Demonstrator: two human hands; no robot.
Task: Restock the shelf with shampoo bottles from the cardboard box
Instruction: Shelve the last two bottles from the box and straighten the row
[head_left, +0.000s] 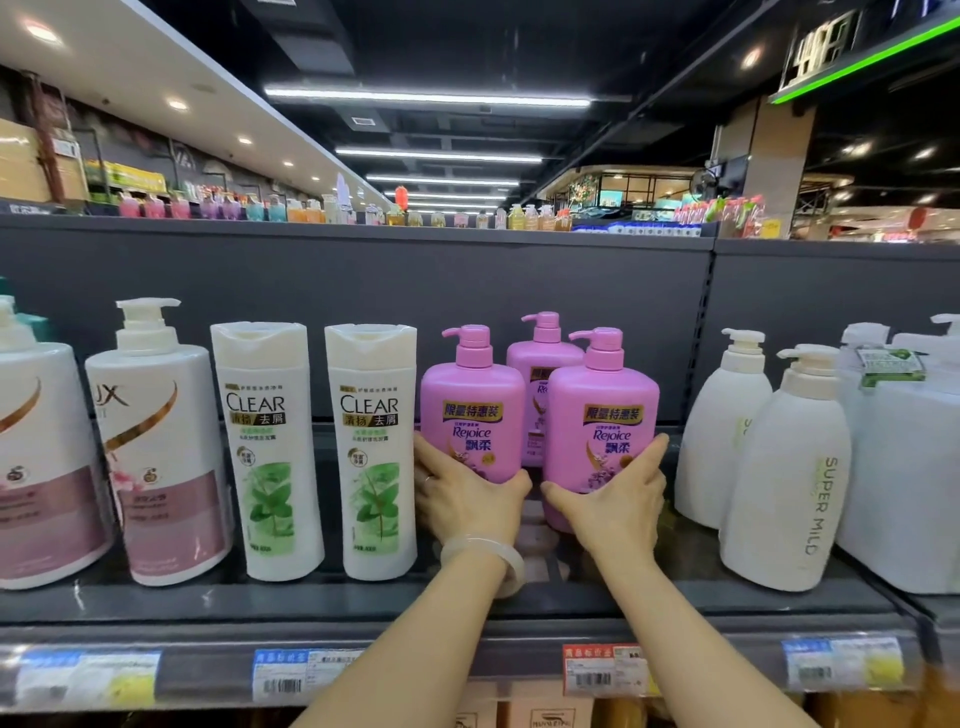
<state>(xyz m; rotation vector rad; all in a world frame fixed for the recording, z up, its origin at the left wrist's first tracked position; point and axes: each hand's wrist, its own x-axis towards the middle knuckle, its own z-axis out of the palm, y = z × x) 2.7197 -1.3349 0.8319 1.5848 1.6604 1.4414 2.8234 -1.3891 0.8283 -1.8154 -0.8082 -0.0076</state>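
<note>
Three pink Rejoice pump bottles stand upright on the dark grey shelf. My left hand grips the base of the left pink bottle. My right hand wraps around the lower part of the right pink bottle. The third pink bottle stands behind and between them, partly hidden. The cardboard box is not in view.
Two white CLEAR bottles stand just left of my left hand, with white-and-pink pump bottles further left. White pump bottles stand to the right. Price tags line the shelf's front edge.
</note>
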